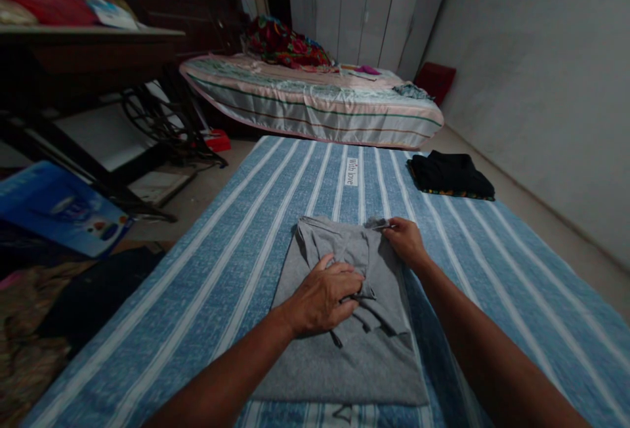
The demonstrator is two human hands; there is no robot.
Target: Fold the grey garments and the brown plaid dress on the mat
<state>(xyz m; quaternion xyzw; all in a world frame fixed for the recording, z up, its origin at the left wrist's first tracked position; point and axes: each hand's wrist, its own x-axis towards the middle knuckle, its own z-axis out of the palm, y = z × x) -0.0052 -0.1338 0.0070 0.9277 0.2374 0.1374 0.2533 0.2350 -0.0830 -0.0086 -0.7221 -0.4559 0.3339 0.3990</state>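
Note:
A grey garment (344,342) lies partly folded on a blue and white striped mat (236,251) in front of me. My left hand (322,297) rests on its middle, fingers closed on a fold of the grey cloth. My right hand (406,241) pinches the garment's far right corner near a small label. Both forearms reach in from the bottom edge.
A folded black garment (450,175) sits on the mat at the far right. Beyond the mat lies a mattress (315,100) with colourful cloth (283,41) on it. A dark table (93,54), a blue box (59,208) and piled clothes (34,323) stand to the left. A wall runs along the right.

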